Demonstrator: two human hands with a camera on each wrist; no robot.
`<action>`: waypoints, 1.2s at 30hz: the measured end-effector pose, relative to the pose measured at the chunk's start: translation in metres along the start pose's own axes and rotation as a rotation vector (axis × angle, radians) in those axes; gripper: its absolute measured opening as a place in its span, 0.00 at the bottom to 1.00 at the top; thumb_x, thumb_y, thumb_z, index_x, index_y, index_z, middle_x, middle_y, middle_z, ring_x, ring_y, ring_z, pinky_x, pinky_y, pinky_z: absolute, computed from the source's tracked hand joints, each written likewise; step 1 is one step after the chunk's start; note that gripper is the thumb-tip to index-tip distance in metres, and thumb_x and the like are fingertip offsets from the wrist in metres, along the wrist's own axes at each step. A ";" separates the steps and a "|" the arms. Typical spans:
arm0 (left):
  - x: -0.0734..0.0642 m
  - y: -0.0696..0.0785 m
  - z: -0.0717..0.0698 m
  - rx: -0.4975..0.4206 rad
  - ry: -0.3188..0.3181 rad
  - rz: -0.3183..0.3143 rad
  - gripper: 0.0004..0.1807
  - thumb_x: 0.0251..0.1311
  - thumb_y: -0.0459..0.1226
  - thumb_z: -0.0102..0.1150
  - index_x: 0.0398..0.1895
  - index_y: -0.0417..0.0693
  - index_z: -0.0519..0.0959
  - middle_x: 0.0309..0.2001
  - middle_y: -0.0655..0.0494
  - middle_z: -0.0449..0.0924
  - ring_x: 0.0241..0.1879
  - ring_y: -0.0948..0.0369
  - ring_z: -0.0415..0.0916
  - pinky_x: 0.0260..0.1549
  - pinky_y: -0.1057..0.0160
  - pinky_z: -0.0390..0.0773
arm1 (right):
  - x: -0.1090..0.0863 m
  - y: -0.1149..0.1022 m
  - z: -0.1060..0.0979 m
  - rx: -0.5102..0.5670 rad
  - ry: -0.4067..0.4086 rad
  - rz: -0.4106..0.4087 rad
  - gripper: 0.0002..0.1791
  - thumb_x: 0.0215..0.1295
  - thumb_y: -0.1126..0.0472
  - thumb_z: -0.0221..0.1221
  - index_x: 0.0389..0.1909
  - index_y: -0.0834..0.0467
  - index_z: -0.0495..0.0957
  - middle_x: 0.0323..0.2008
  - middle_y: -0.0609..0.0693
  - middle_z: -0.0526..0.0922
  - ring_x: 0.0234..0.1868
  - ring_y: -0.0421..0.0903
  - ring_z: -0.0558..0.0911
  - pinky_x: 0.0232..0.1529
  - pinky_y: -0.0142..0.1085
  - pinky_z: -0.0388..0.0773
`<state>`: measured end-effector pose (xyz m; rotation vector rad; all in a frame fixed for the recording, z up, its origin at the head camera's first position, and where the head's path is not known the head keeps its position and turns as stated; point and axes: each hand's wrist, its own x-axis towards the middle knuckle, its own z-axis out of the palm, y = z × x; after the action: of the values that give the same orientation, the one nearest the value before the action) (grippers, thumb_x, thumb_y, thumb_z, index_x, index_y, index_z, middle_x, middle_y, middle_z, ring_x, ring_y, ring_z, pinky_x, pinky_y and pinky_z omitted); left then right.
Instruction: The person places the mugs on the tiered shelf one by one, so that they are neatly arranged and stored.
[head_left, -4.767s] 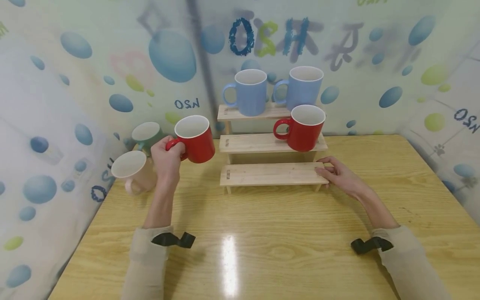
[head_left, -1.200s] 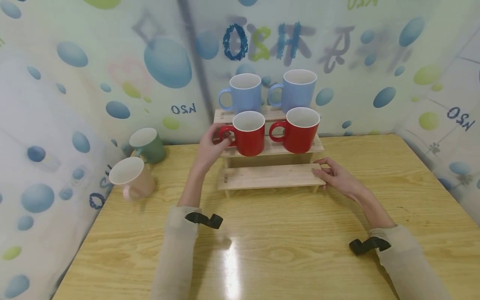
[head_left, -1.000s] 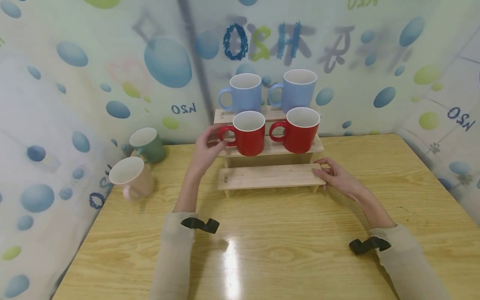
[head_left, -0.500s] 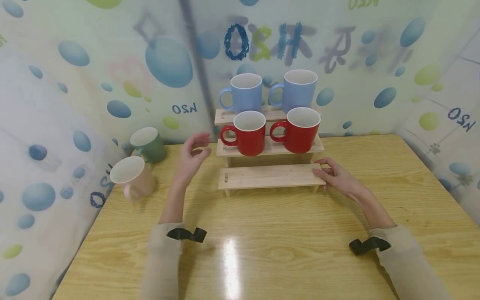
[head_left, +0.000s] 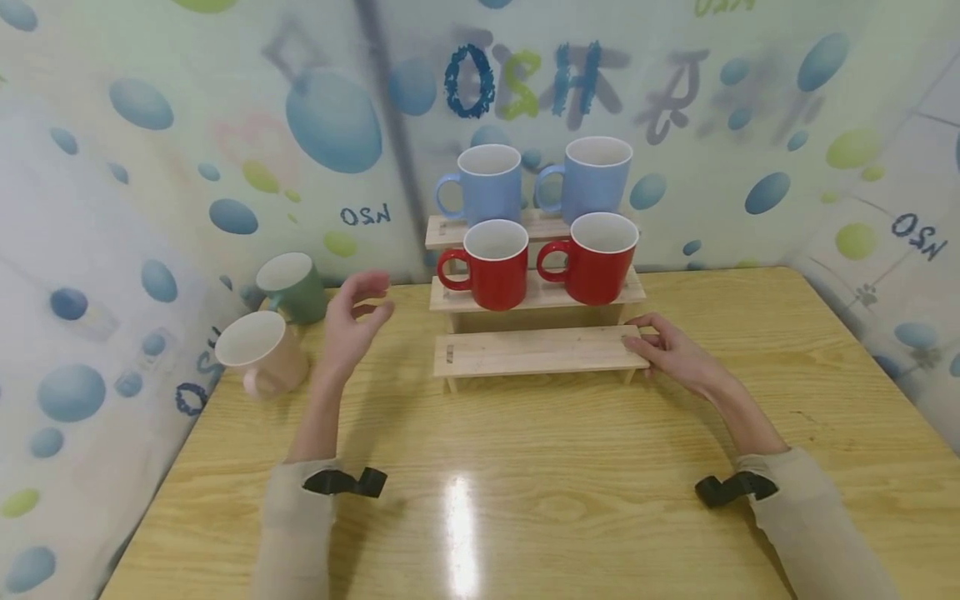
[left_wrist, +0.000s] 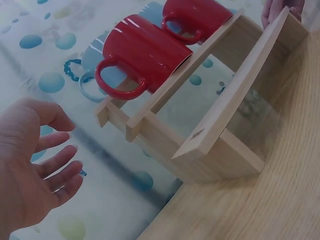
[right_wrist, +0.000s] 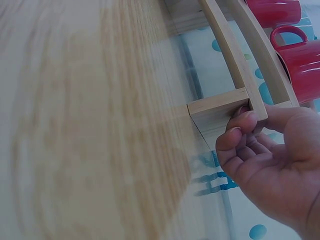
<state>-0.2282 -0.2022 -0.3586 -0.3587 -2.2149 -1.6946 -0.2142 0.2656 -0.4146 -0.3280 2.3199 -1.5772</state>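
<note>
My left hand (head_left: 351,325) is in the air left of a three-step wooden rack (head_left: 540,352), fingers loosely bent and holding nothing. It is closest to a green mug (head_left: 306,297) and a pale pink mug (head_left: 281,358) on the table. On the rack's middle step stand two red mugs, the left one (head_left: 501,279) and the right one (head_left: 602,271), handles pointing left. Two light blue mugs, left (head_left: 491,193) and right (head_left: 596,185), occupy the top step. My right hand (head_left: 678,354) pinches the right end of the bare lowest step, as the right wrist view (right_wrist: 272,160) shows too.
The wood-grain table (head_left: 540,483) reaches forward to a patterned curtain (head_left: 337,125), which also runs along the left and right sides. A black wrist strap (head_left: 345,482) sits on the left sleeve, another strap (head_left: 735,489) on the right.
My left hand carried a red mug to the left of the middle step and let go of its handle. Since then it has drawn back left, empty. The right hand keeps its hold.
</note>
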 end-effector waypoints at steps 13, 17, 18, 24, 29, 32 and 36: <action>-0.020 -0.001 -0.040 0.101 0.066 -0.047 0.21 0.65 0.29 0.58 0.61 0.33 0.72 0.50 0.61 0.75 0.53 0.62 0.73 0.52 0.66 0.71 | 0.001 0.001 0.000 0.003 0.005 -0.007 0.28 0.78 0.56 0.51 0.68 0.67 0.55 0.52 0.67 0.76 0.36 0.45 0.78 0.37 0.35 0.77; -0.028 -0.001 -0.052 0.132 0.081 -0.066 0.22 0.66 0.30 0.58 0.62 0.33 0.71 0.51 0.62 0.75 0.54 0.61 0.72 0.52 0.68 0.71 | 0.001 0.000 0.000 0.009 0.003 -0.006 0.28 0.78 0.56 0.52 0.68 0.67 0.55 0.53 0.68 0.76 0.37 0.45 0.78 0.37 0.35 0.77; -0.030 0.000 -0.054 0.144 0.082 -0.073 0.21 0.66 0.30 0.57 0.61 0.33 0.71 0.51 0.62 0.75 0.55 0.60 0.72 0.52 0.69 0.71 | 0.001 0.000 0.000 0.011 0.002 -0.006 0.28 0.78 0.56 0.51 0.68 0.67 0.55 0.53 0.68 0.76 0.37 0.45 0.78 0.37 0.35 0.77; -0.040 -0.004 -0.071 0.192 0.128 -0.113 0.20 0.66 0.30 0.57 0.60 0.33 0.72 0.50 0.58 0.75 0.52 0.62 0.72 0.50 0.71 0.70 | 0.000 0.000 0.001 0.020 0.003 -0.001 0.29 0.78 0.56 0.51 0.69 0.67 0.54 0.53 0.68 0.76 0.37 0.44 0.78 0.38 0.35 0.77; -0.050 -0.004 -0.086 0.147 0.176 -0.097 0.16 0.64 0.26 0.56 0.55 0.39 0.75 0.50 0.56 0.76 0.48 0.64 0.72 0.47 0.73 0.71 | 0.001 0.001 0.000 0.012 0.006 0.008 0.29 0.78 0.55 0.52 0.69 0.66 0.55 0.53 0.67 0.76 0.36 0.45 0.78 0.39 0.34 0.76; -0.056 -0.001 -0.095 0.159 0.191 -0.108 0.15 0.64 0.27 0.57 0.54 0.42 0.75 0.49 0.56 0.76 0.46 0.65 0.73 0.46 0.73 0.71 | 0.001 0.000 0.001 0.014 0.007 0.008 0.29 0.78 0.55 0.52 0.69 0.66 0.55 0.53 0.67 0.76 0.36 0.45 0.78 0.39 0.34 0.76; -0.062 0.001 -0.108 0.231 0.230 -0.168 0.14 0.66 0.30 0.59 0.54 0.44 0.75 0.46 0.62 0.75 0.44 0.67 0.73 0.44 0.74 0.71 | 0.001 0.001 0.000 0.028 0.006 0.003 0.29 0.78 0.55 0.52 0.69 0.67 0.55 0.55 0.69 0.75 0.38 0.44 0.79 0.38 0.34 0.77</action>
<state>-0.1594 -0.3059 -0.3572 0.0779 -2.2850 -1.4507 -0.2147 0.2652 -0.4152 -0.3140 2.2994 -1.6094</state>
